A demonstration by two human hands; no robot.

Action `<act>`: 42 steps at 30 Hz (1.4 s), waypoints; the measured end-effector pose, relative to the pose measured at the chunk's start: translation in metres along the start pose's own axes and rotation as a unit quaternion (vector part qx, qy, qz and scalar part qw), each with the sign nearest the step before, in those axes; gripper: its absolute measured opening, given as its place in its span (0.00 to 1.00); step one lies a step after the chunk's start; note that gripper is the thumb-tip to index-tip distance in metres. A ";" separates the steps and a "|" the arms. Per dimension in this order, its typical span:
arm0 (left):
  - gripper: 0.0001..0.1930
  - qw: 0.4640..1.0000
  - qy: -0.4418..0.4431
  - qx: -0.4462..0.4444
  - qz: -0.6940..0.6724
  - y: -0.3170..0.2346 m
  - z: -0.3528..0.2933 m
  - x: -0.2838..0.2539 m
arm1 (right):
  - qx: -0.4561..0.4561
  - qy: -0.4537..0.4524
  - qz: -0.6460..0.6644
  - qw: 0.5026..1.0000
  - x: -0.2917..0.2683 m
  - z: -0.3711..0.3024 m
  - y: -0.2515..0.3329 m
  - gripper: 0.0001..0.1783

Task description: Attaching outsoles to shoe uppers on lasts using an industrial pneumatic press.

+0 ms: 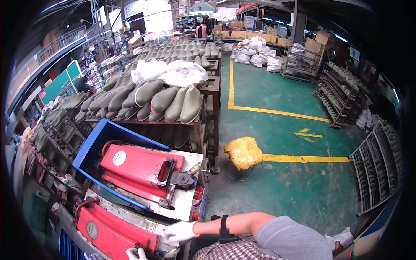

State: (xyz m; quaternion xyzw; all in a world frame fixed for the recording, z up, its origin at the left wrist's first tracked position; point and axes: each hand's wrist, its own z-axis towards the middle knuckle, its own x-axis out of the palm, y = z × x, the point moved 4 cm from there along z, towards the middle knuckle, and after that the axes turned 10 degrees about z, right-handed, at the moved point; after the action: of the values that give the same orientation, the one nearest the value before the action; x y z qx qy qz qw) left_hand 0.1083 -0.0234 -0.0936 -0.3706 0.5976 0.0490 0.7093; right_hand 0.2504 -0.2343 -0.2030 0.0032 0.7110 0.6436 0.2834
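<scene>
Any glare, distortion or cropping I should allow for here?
All in the head view: windows blow out to white at top; lens distortion bends the metal rack at far right; the left hand is cut off by the lower edge.

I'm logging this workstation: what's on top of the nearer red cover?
A round grey badge sits on the nearer red cover. The gloved left hand overlaps its right part; anything beneath that hand is hidden.
</scene>
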 end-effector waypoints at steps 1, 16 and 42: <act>0.18 1.000 0.001 -0.006 -0.002 0.012 -0.002 -0.001 | 0.082 0.090 0.030 0.992 0.009 0.002 0.041 0.25; 0.26 0.973 0.114 -0.001 0.200 0.019 -0.002 0.008 | 0.322 0.238 0.330 0.855 0.147 -0.022 0.033 0.26; 0.20 0.977 -0.125 0.158 0.068 -0.017 0.007 -0.117 | 0.210 0.236 0.225 0.922 0.095 0.034 0.084 0.25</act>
State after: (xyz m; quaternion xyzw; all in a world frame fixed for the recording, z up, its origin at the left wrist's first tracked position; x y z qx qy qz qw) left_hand 0.0894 0.0123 0.0182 -0.2039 0.5281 0.0479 0.8230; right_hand 0.1539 -0.1537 -0.1646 0.0707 0.8568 0.5081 -0.0523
